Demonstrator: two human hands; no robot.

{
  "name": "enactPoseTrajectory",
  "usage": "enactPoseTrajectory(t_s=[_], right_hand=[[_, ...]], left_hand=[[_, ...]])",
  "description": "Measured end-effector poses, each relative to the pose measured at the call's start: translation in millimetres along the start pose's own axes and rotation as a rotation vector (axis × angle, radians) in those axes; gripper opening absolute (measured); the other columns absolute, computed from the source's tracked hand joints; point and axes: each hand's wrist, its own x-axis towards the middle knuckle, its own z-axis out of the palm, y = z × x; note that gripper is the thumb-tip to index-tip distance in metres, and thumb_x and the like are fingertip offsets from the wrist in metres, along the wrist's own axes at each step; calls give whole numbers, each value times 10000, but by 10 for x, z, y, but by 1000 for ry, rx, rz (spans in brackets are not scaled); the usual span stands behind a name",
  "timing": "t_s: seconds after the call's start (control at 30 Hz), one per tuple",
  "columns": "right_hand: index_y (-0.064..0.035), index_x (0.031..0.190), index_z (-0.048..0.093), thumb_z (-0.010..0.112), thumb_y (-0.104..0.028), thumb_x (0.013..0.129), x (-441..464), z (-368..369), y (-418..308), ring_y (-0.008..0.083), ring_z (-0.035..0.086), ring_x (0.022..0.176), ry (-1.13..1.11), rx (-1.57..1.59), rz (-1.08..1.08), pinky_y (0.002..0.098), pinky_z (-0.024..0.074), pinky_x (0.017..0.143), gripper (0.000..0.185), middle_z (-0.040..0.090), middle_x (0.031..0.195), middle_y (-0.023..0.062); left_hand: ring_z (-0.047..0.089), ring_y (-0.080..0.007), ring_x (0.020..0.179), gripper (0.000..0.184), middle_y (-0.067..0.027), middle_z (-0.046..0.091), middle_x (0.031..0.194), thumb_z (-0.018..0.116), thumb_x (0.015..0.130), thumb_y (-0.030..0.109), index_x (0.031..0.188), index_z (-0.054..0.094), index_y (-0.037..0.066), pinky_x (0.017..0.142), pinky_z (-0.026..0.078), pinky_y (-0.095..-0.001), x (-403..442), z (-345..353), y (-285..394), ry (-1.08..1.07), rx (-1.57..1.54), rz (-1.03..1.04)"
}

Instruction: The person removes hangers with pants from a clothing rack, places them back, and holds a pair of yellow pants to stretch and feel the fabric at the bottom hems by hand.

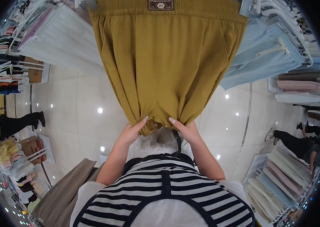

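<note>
Striped vest [167, 166] fabric, worn over a white top, fills the bottom of the view closest to the camera. Just beyond it are the mustard trousers [167, 68], stretched out in front of the body, with the elastic waistband at the top edge and a small brand patch [160, 5] at its middle. A metal clip [246, 7] sits at the waistband's right corner. The left hand [132, 131] and right hand [187, 130] clamp the bunched lower end, thumbs on top of the cloth; the other fingers are mostly hidden beneath it. The work in hand appears to be gathering or straightening the leg ends. A next move would seem to call for an even grip on both sides and only a gentle pull, so that the waistband is not strained.

Farther out, white garments [63, 41] hang to the left and light blue trousers [262, 49] to the right, both over a glossy tiled floor [92, 90]. A brown garment [63, 191] lies at lower left. Near the edges, one person [16, 123] stands at left and another [294, 145] at right, beside more clothing.
</note>
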Motion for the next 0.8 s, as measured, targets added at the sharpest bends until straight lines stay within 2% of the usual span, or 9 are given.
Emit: enactPoseTrajectory(t_s=[0.17, 0.33, 0.4, 0.43, 0.5, 0.6, 0.67, 0.73, 0.8], right_hand=[[38, 1107, 495, 624, -137, 807, -15, -51, 9, 160, 516, 987, 33, 28, 25, 291, 419, 838, 371, 545, 1081, 92], [54, 1153, 461, 534, -228, 875, 6, -56, 60, 171, 489, 1027, 40, -23, 29, 284, 382, 882, 403, 526, 1117, 103], [57, 1164, 452, 514, -252, 885, 25, -24, 104, 176, 480, 1040, 40, -39, 40, 284, 372, 892, 421, 520, 1126, 110], [59, 1176, 442, 494, -276, 895, 38, 4, 121, 181, 470, 1053, 39, -56, 51, 285, 363, 902, 440, 514, 1135, 117], [58, 1183, 437, 488, -272, 897, 45, 41, 163, 184, 464, 1062, 40, -33, 51, 288, 359, 906, 439, 506, 1146, 121], [56, 1174, 439, 480, -256, 900, 39, 52, 254, 186, 470, 1053, 38, -37, 40, 288, 367, 897, 417, 516, 1129, 121], [56, 1159, 446, 477, -244, 901, 44, 44, 248, 185, 483, 1036, 36, -65, 26, 287, 378, 884, 397, 533, 1101, 118], [51, 1080, 481, 473, -221, 900, 57, 68, 91, 187, 565, 888, -205, -183, -66, 284, 445, 786, 326, 588, 964, 105], [42, 1042, 493, 478, -212, 896, 82, 59, 124, 184, 582, 797, -279, -152, -36, 283, 464, 715, 294, 597, 884, 94]], left_hand=[[475, -228, 1101, 383, -116, 476, 1201, 474, 832, 48, 1202, 411, -30, 913, 393, -335, 66, -70, -17, 1, -69, -48], [474, -247, 1105, 435, -125, 477, 1202, 441, 754, -34, 1189, 421, -41, 918, 395, -343, 110, -46, -124, 89, -66, 1], [562, -204, 907, 315, -111, 568, 1017, 436, 788, 28, 1091, 484, -45, 757, 459, -306, 104, 45, -150, 187, -127, 35], [562, -204, 907, 315, -111, 568, 1017, 436, 788, 28, 1091, 484, -45, 757, 459, -306, 106, 4, -157, 186, -127, 38], [561, -166, 681, 206, -89, 587, 799, 469, 817, 109, 964, 517, -27, 602, 452, -280, 139, -70, -148, -263, -120, 23], [480, -155, 514, 288, -95, 544, 669, 435, 863, 263, 927, 507, -9, 504, 378, -257, 141, 21, -116, -228, -25, -81], [495, -149, 526, 305, -88, 550, 684, 465, 860, 289, 917, 511, -7, 506, 391, -251, 113, 40, -95, -280, 30, -82], [510, -144, 538, 325, -81, 557, 699, 494, 857, 315, 907, 516, -6, 508, 403, -245, 82, 101, -29, -331, 86, -82], [533, -140, 570, 304, -81, 556, 701, 538, 842, 291, 905, 517, -5, 520, 429, -243, 57, 211, 53, -388, 243, -155]])
